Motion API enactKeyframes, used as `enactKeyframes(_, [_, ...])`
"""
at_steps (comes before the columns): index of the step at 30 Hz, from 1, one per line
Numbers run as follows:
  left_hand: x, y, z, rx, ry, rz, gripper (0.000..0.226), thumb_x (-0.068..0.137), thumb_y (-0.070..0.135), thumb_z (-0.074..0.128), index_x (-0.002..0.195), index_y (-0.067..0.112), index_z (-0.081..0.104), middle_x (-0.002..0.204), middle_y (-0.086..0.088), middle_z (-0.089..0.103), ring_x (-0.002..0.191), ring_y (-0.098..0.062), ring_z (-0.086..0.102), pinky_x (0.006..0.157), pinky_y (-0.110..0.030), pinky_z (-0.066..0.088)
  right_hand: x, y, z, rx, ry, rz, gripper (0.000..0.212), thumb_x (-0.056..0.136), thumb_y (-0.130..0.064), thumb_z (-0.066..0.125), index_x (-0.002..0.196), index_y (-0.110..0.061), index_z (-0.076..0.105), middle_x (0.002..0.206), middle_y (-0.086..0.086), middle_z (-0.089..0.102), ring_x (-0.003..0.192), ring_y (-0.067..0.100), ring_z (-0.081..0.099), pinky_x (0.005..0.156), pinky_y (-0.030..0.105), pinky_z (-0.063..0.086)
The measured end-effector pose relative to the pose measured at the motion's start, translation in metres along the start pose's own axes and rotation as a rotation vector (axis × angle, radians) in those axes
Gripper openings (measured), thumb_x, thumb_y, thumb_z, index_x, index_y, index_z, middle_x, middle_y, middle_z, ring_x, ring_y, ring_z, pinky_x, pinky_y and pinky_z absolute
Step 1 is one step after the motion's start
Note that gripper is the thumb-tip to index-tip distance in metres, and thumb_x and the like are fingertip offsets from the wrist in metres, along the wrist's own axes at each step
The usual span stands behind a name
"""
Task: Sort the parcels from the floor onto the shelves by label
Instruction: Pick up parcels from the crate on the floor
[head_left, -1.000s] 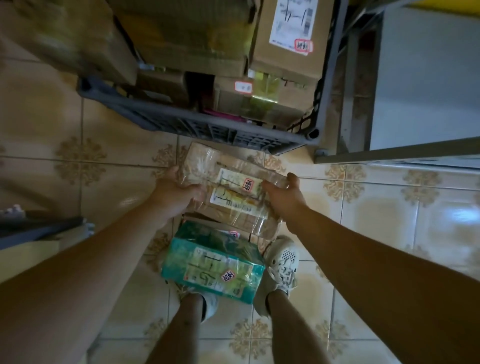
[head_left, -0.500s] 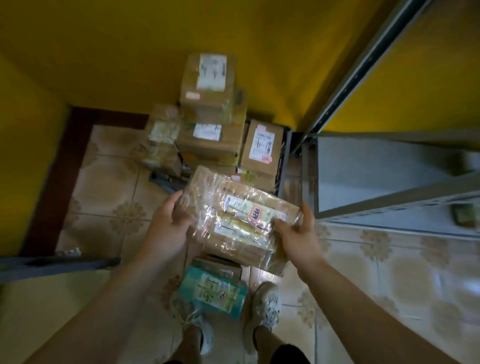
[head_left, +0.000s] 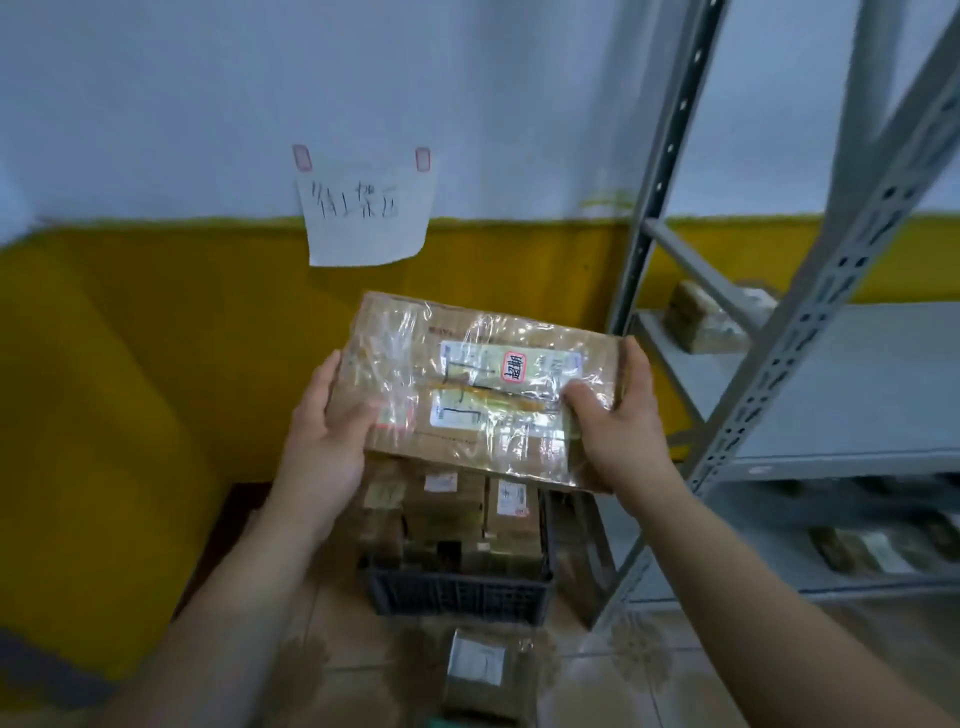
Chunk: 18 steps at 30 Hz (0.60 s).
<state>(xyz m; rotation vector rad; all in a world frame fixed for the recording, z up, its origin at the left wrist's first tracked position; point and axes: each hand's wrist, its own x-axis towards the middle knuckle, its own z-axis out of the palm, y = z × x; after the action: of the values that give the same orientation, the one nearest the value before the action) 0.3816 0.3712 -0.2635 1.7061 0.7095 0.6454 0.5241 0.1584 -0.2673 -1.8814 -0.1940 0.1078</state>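
Observation:
A flat cardboard parcel (head_left: 467, 384) wrapped in clear tape, with white labels and a red-bordered sticker on top, is held up at chest height in front of the wall. My left hand (head_left: 324, 441) grips its left edge, thumb on top. My right hand (head_left: 618, 421) grips its right edge, thumb pressed on the label. Below it a dark plastic crate (head_left: 457, 592) holds several brown boxes. One more parcel (head_left: 483, 675) lies on the floor tiles in front of the crate. The grey metal shelving (head_left: 810, 374) stands to the right.
A handwritten paper note (head_left: 363, 213) is taped to the white and yellow wall. A wrapped parcel (head_left: 701, 322) sits on the middle shelf, and others (head_left: 852, 545) lie on a lower shelf. The shelf upright (head_left: 660, 171) rises close beside my right hand.
I have lifted the parcel from near the floor to chest height and my view has swung up from the floor to the wall and shelving. Both hands kept their grip.

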Motion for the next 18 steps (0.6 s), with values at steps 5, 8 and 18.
enactKeyframes(5, [-0.020,0.063,-0.043,-0.072,-0.023,0.193,0.057,0.098,0.024,0.056,0.147,0.041,0.032,0.133,0.020,0.043,0.119,-0.004,0.046,0.097,-0.027,0.039,-0.046,-0.063,-0.015,0.019,0.101,-0.105,0.077,0.095,-0.043,0.058,0.153,-0.046,0.008,0.156,-0.005,0.030,0.129,0.025,0.046,0.092,0.037,0.047])
enactKeyframes(8, [-0.035,0.089,-0.056,-0.092,-0.039,0.243,0.056,0.098,0.022,0.056,0.147,0.040,0.034,0.136,0.017,0.045,0.119,-0.005,0.047,0.087,-0.019,0.038,-0.067,-0.087,-0.030,0.019,0.163,-0.168,0.074,0.096,-0.040,0.058,0.153,-0.043,0.012,0.153,-0.001,0.035,0.125,0.024,0.049,0.088,0.035,0.048])
enactKeyframes(18, [-0.085,0.145,-0.065,-0.146,-0.114,0.339,0.058,0.097,0.021,0.057,0.147,0.040,0.034,0.143,0.011,0.048,0.125,-0.015,0.051,0.105,-0.045,0.044,-0.113,-0.128,-0.088,0.030,0.248,-0.259,0.073,0.095,-0.043,0.058,0.153,-0.042,0.013,0.151,-0.001,0.035,0.132,0.026,0.043,0.110,0.052,0.039])
